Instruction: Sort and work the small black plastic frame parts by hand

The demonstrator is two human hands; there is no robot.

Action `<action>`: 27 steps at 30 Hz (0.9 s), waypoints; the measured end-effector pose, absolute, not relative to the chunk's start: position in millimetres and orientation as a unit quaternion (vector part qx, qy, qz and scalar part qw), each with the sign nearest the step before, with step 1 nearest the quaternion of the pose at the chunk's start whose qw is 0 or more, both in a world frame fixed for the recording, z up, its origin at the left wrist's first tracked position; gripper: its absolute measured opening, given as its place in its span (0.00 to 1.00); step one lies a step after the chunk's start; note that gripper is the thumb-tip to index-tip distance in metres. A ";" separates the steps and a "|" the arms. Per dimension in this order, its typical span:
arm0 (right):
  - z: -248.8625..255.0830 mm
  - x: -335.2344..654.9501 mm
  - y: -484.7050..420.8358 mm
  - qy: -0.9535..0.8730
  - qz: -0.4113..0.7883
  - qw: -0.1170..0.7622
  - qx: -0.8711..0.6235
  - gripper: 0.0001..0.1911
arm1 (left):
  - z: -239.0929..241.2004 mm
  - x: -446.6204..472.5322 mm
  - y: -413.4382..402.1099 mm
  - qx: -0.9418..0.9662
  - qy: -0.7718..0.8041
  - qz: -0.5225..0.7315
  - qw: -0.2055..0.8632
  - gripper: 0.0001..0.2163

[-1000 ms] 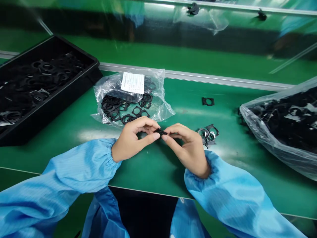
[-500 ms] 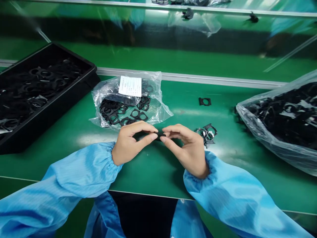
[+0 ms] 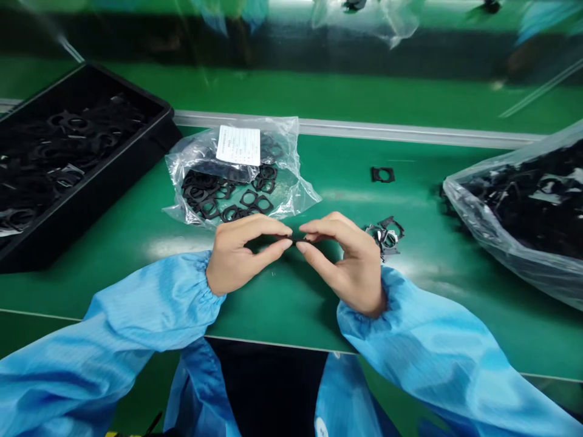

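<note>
Head view: a thin black frame (image 3: pixel 298 241) is pinched between the closed fingertips of the left hand (image 3: pixel 243 255) and right hand (image 3: pixel 348 261), with open green bench mat (image 3: pixel 277 309) left before its near edge (image 3: pixel 273 343).

Parts tray (image 3: pixel 113 185) left, small bag (image 3: pixel 282 164) behind hands (image 3: pixel 243 255), large bag (image 3: pixel 501 237) right

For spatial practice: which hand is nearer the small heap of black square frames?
The right hand, just left of the black frame heap; the left hand is farther left.
</note>
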State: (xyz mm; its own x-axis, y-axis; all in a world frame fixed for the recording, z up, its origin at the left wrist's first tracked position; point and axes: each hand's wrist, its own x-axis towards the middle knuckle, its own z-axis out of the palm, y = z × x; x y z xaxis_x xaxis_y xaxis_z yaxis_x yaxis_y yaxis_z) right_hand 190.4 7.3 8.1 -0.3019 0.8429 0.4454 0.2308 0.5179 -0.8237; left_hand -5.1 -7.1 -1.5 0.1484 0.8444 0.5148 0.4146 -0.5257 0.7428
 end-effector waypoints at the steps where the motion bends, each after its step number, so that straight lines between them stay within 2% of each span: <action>1: 8.0 190.0 7.4 -0.741 0.326 0.465 -0.359 0.04 | -1.4 -5.2 -7.2 0.724 0.435 0.487 0.224 0.00; 9: 6.8 187.2 3.6 -0.754 0.303 0.437 -0.387 0.04 | -2.1 -6.1 -8.4 0.721 0.448 0.480 0.222 0.02; 14: 4.4 184.6 2.4 -0.665 0.428 0.468 -0.394 0.08 | -4.9 -6.6 -5.9 0.694 0.460 0.464 0.302 0.07; 17: 1.5 185.1 4.8 -0.624 0.504 0.445 -0.397 0.13 | -4.8 -7.7 -4.3 0.701 0.448 0.469 0.295 0.04; 20: 0.6 186.7 6.9 -0.660 0.465 0.429 -0.405 0.12 | -3.6 -9.7 -3.6 0.729 0.432 0.465 0.258 0.04; 24: 5.7 188.1 6.5 -0.725 0.367 0.427 -0.398 0.03 | -1.2 -11.1 -4.2 0.747 0.413 0.465 0.235 0.03; 27: 8.1 187.9 4.7 -0.738 0.344 0.431 -0.389 0.03 | 0.7 -9.4 -5.9 0.746 0.408 0.478 0.222 0.02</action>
